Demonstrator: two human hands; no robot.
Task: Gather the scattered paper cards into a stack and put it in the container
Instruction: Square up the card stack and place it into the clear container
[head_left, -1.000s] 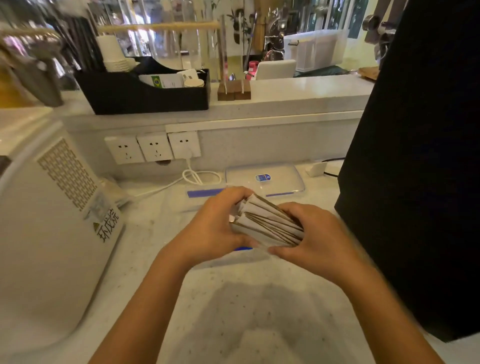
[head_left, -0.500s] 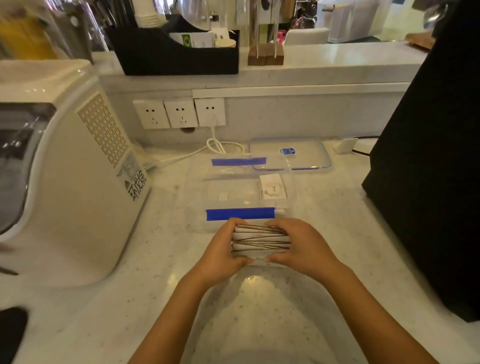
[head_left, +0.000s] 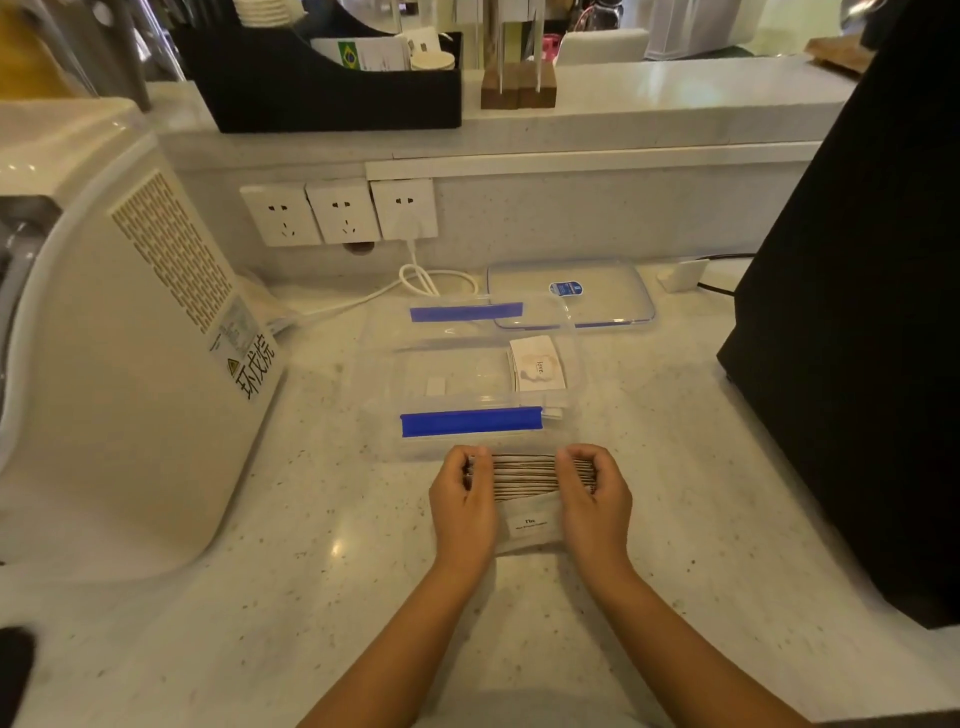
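Note:
A stack of paper cards (head_left: 524, 474) stands on edge on the counter, squeezed between my left hand (head_left: 464, 503) and my right hand (head_left: 593, 498). One card with small black print leans out at the near side of the stack. Just beyond the stack sits a clear plastic container (head_left: 470, 358) with blue clips on its near and far sides. A few white cards (head_left: 537, 370) lie inside it at the right end.
The container's clear lid (head_left: 571, 299) lies behind it by the wall. A white appliance (head_left: 111, 332) stands to the left and a tall black machine (head_left: 852, 332) to the right. Wall sockets (head_left: 340, 210) with a white cable (head_left: 415, 283) sit behind.
Both hands have lowered the card stack to the counter in front of the container and squared it. The view has tilted downward.

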